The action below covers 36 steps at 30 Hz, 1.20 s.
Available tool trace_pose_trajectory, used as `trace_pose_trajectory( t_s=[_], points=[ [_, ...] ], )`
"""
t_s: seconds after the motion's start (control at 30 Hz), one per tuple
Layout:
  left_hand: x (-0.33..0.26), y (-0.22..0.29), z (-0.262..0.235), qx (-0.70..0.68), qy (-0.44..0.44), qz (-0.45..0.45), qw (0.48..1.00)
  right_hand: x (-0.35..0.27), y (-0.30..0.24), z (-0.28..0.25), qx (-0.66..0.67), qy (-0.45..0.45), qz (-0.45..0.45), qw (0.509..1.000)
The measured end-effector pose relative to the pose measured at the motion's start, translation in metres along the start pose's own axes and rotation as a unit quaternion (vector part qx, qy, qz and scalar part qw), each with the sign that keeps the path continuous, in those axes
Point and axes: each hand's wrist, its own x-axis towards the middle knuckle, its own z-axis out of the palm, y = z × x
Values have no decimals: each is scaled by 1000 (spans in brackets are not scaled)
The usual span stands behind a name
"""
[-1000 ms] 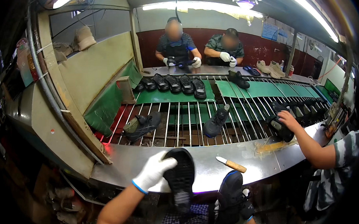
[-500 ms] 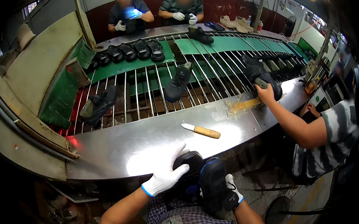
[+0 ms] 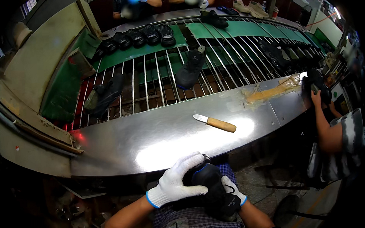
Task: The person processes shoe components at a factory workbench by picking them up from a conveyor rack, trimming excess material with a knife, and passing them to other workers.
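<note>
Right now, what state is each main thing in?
Left hand: gloved, clasping the black shoe.
Right hand: gloved, gripping that shoe.
Black shoe: held between both hands.
Knife: blade bare, lying on the ledge.
Middle shoe: resting on bars, toe toward the ledge.
Row of black soles: lined up on green sheet.
Co-worker's hand: holding a dark shoe.

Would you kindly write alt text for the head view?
Gloved right hand holds a black shoe, left hand against it. Ahead, a wooden-handled knife lies on a metal counter; beyond, more dark shoes rest on metal rails.
</note>
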Motion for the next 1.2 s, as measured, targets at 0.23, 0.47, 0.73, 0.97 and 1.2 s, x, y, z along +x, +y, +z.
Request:
trace_pose_trajectory(
  t_s=[0.23,0.47,0.73,0.97,1.2],
  points=[
    [-4,4,-6,12,-6,15,1000,7,-1,5,66,-42,39,996],
    [-5,8,-9,2,-13,7,1000,4,-2,12,-103,-17,-34,994],
    [0,28,-31,-41,128,86,987,15,-20,104,-411,-19,-222,884],
    [-42,31,-66,-20,205,-11,979,-17,-29,162,-788,-51,-70,610],
    [-69,32,-56,-84,257,7,963,69,-7,140,-671,-117,-576,451]
  ],
)
